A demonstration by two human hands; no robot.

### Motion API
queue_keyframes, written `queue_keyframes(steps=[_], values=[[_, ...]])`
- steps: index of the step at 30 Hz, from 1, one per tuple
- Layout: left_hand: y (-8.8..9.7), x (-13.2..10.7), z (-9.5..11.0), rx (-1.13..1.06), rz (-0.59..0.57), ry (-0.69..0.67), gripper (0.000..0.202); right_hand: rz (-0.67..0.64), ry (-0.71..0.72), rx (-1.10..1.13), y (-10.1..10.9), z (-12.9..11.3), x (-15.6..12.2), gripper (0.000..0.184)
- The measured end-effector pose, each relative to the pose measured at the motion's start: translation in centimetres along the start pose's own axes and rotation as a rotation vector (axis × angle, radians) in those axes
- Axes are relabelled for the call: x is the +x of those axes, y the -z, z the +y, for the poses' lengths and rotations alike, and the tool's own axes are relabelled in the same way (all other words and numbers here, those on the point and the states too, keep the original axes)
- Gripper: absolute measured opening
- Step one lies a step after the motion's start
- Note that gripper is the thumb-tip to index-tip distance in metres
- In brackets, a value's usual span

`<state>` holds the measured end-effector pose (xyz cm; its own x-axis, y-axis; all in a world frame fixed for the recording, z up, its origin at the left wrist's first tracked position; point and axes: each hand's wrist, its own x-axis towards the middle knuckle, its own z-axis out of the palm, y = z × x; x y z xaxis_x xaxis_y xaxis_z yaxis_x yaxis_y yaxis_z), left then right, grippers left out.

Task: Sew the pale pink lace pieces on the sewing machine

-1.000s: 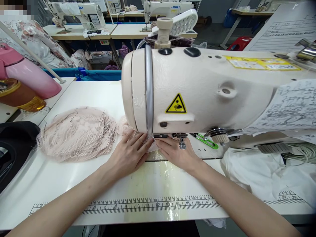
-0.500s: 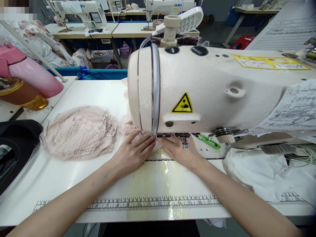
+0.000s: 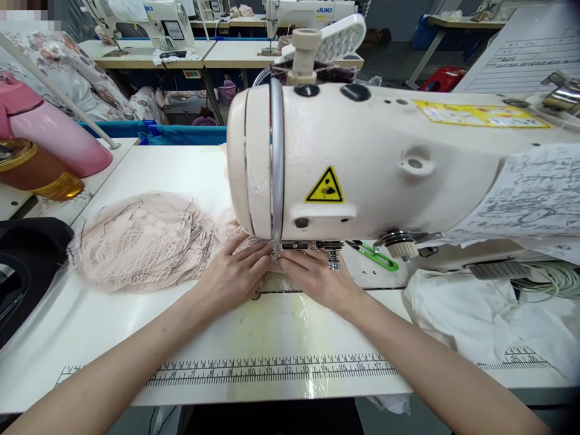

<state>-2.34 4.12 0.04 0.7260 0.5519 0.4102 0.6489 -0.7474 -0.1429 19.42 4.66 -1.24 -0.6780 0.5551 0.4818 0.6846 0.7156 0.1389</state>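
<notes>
Pale pink lace fabric (image 3: 233, 228) lies bunched beside and partly behind the sewing machine head (image 3: 353, 157). My left hand (image 3: 238, 272) is closed on its near edge, with fingers close together and tips by the needle area. From the other side, my right hand (image 3: 317, 279) reaches under the head, its fingertips closed at the same bit of cloth and almost meeting the left ones. The machine's head hides the needle, and metal parts cover some right fingers. Left of my hands rests a rounded pile of pink lace pieces (image 3: 142, 241) with dark thread ends.
Green thread snips (image 3: 374, 256) lie right of my right hand. White cloth (image 3: 457, 308) and a coil of pale cord (image 3: 550, 278) are farther right. A pink bottle (image 3: 58, 133), an amber jar (image 3: 40, 172) and a black object (image 3: 31, 272) stand left. A printed ruler (image 3: 254, 371) runs along the front edge.
The whole view has shifted slightly, so everything appears a little farther left. Both hands stay at the cloth under the machine head, with their fingertips slightly closer together.
</notes>
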Motion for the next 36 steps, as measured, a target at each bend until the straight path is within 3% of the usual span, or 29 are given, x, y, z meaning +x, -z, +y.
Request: queue_keyframes(steps=[8,14,17,22,29,36], values=[[0.0,0.0,0.1,-0.033,-0.018,0.049,0.019,-0.022,0.027,0.279,-1.3,0.0,0.0,0.015],[0.3,-0.7,0.9,-0.272,0.037,0.245,0.022,-0.005,0.005,0.402,-0.6,-0.4,0.0,0.017],[0.3,-1.1,1.1,-0.386,0.059,0.198,0.029,0.057,0.022,0.463,-0.2,-0.6,-0.2,0.013],[0.2,-1.3,1.0,-0.392,0.107,0.134,0.031,0.127,0.020,0.441,-0.1,-0.7,-0.2,0.011],[0.5,-0.9,1.1,-0.363,0.124,0.102,0.012,0.212,0.157,0.420,0.3,-0.3,0.1,0.006],[0.0,-1.2,0.8,-0.246,0.073,0.005,0.010,0.171,0.231,0.480,0.7,0.2,0.0,0.009]])
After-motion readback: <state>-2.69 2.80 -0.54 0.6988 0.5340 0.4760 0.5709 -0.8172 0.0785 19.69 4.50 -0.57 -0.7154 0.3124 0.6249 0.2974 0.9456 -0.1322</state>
